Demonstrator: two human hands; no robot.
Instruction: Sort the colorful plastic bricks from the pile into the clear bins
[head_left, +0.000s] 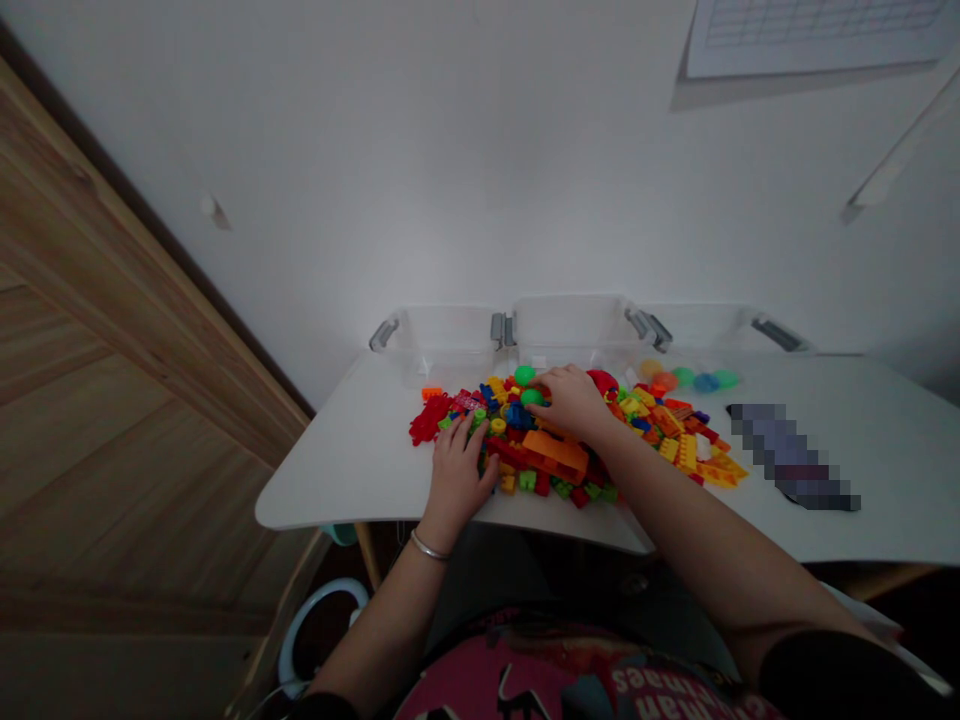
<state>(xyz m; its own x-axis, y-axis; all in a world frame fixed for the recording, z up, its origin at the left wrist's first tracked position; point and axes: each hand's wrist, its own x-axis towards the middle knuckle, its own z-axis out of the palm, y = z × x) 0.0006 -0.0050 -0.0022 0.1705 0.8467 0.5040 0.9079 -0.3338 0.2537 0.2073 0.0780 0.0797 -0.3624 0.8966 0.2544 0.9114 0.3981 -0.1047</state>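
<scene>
A heap of mixed colourful plastic building blocks (679, 425) covers the middle of the white table. My left hand (459, 468) rests on the heap's left part, fingers spread and holding nothing, beside a red plastic piece (429, 420). At the back of the heap, my right hand (574, 400) has its thumb and fingertips closed around a green ball (532, 397). Just behind that lies a second green ball (524, 375), apart from the fingers. Between my hands sits a large orange block (555, 455). Under my right palm, part of the heap is hidden.
Along the wall stand three clear plastic bins: left (450, 330), middle (570, 325) and right (705, 330). Several coloured balls show through the right bin (706, 382). A blurred-out flat object (787, 455) lies on the table's right side. A wooden panel (135, 400) rises at the left.
</scene>
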